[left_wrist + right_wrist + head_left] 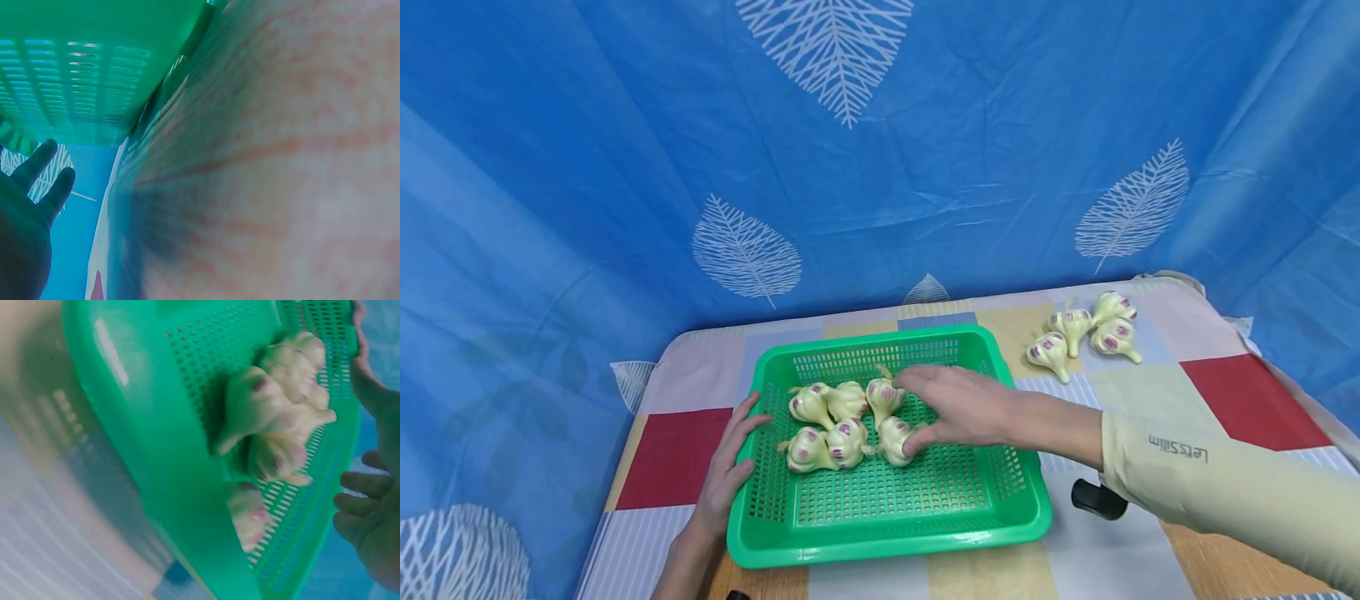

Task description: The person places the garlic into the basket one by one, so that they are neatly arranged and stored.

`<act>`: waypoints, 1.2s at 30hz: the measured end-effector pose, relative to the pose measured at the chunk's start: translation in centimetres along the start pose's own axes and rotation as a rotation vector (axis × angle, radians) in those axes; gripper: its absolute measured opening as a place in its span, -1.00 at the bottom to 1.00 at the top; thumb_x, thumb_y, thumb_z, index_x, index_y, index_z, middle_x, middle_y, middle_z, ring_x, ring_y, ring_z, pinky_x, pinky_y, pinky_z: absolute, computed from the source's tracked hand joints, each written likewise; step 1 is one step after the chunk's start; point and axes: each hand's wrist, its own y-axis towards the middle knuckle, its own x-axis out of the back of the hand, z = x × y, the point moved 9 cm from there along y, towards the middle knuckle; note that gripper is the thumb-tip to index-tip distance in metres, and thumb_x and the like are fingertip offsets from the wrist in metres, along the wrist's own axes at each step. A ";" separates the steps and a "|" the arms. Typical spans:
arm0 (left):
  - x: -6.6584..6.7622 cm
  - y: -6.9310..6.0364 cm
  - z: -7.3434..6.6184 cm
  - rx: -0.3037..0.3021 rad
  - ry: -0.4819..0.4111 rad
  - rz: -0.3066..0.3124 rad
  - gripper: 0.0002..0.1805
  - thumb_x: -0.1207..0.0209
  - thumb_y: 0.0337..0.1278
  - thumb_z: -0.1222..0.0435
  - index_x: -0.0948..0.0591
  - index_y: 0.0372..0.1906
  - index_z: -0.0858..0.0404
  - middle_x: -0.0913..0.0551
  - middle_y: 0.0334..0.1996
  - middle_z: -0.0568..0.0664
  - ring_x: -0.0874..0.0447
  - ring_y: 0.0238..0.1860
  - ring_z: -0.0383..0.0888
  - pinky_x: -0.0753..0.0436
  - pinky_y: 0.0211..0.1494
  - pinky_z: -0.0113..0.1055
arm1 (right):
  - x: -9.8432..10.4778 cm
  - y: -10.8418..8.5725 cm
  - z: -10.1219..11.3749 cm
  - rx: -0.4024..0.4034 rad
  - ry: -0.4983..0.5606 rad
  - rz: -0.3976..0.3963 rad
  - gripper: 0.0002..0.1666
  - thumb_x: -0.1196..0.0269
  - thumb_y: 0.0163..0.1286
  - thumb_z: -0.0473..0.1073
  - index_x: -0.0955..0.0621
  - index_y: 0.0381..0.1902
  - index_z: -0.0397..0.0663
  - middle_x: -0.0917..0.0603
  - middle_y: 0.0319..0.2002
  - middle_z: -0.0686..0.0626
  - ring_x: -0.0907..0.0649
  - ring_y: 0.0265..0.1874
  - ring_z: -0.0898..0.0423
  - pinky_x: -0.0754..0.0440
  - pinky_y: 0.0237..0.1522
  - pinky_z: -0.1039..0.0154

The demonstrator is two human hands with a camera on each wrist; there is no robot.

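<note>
A green perforated basket point(887, 546) stands on the table, with several purple-streaked garlic bulbs point(847, 442) clustered in its left and middle part. My right hand point(962, 404) reaches in from the right, thumb and fingers spread beside the two rightmost bulbs. In the right wrist view that hand point(378, 512) holds nothing, and the garlic bulbs point(275, 406) lie on the basket floor. At the basket's left rim, my left hand point(726, 462) rests with its fingers extended. In the left wrist view its fingers point(57, 190) show beside the basket wall point(75, 69).
Several more garlic bulbs point(1067, 329) lie in a group on the patchwork tablecloth point(1150, 392), behind and right of the basket. A blue curtain point(925, 167) with white leaf prints hangs behind the table. A black cylindrical piece point(1097, 498) shows below the right forearm.
</note>
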 end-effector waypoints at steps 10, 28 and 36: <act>0.0 -0.2 0.1 -0.013 -0.010 -0.001 -0.44 0.07 0.22 0.29 -0.40 0.29 0.47 -0.01 0.57 0.14 0.03 0.51 -0.03 -0.47 0.22 -0.39 | 0.8 -3.4 -0.3 0.104 -0.207 0.000 0.10 -0.10 0.36 0.47 -0.19 0.57 -0.16 -0.10 0.57 -0.19 -0.04 0.55 -0.18 -0.15 0.45 -0.12; 0.0 0.0 0.0 -0.006 -0.045 0.009 -0.44 0.07 0.25 0.29 -0.37 0.30 0.50 0.01 0.57 0.15 0.03 0.50 -0.05 -0.48 0.22 -0.40 | 0.3 -12.1 -5.9 -0.157 -0.079 -0.169 0.01 -0.19 0.40 0.35 -0.24 0.55 -0.14 -0.10 0.58 -0.13 -0.08 0.54 -0.18 -0.30 0.33 -0.26; -0.1 0.1 0.0 -0.003 -0.069 -0.007 -0.45 0.09 0.22 0.31 -0.37 0.27 0.54 0.00 0.57 0.13 0.04 0.50 -0.01 -0.48 0.20 -0.43 | -1.5 -16.1 -8.9 -0.317 0.020 -0.298 0.01 -0.24 0.39 0.30 -0.20 0.57 -0.10 -0.05 0.60 -0.04 -0.12 0.53 -0.10 -0.43 0.21 -0.28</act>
